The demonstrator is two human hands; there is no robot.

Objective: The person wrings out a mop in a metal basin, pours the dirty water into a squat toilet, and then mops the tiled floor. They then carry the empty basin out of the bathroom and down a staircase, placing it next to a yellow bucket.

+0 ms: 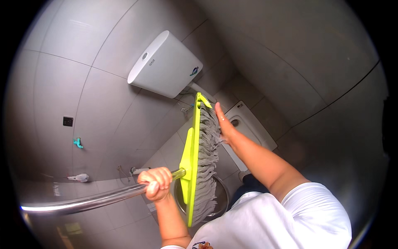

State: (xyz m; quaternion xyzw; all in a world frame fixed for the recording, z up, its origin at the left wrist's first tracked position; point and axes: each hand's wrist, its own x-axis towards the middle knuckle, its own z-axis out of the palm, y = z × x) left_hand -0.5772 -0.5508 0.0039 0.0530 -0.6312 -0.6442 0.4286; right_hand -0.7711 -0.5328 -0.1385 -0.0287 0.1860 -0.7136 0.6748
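Note:
My left hand [156, 183] is closed around the shiny metal handle [93, 198] of a flat mop, near its lime-green plastic head [195, 137]. The head stands on edge, with its grey yarn strands [207, 155] facing right. On that side my right hand [224, 124] is held nearly flat against the upper strands, seen edge-on; part of its fingers is hidden. Small whitish drops or suds show on it. Below the mop head is a round metal bucket [224, 190], partly covered by the strands.
A white toilet cistern [166, 65] hangs on the tiled wall above a white squat toilet pan [258, 130] in the floor. A teal tap [78, 143] and a black wall socket [67, 121] are at the left. A crumpled white item [81, 177] lies lower left.

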